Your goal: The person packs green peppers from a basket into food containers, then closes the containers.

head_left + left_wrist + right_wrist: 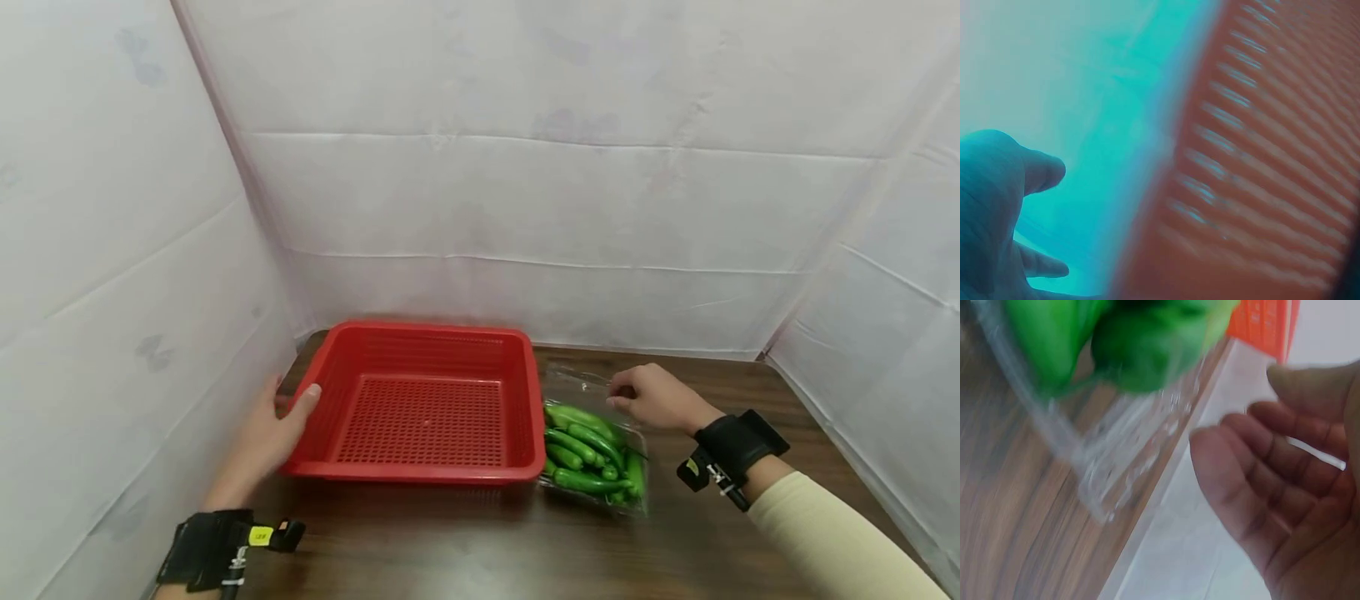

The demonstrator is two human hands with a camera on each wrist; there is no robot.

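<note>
Beside the left hand, which rests flat against its side to steady it, sits a red plastic mesh basket; the right hand, fingers loosely curled, hovers over a clear bag of green peppers, holding nothing.

Brown wooden table, white backdrop

A red rectangular plastic basket with a perforated, lattice-like floor and slotted walls shows a smooth, slightly glossy finish. It sits on a dark brown wooden table whose grain runs in fine streaks under a soft sheen. Beside it, a clear, crinkled plastic bag catches glints of light over shiny, smooth green peppers. White sheeting around the table looks matt, thin and creased. Black matt fabric wrist straps and a cream knit sleeve appear soft.
</note>
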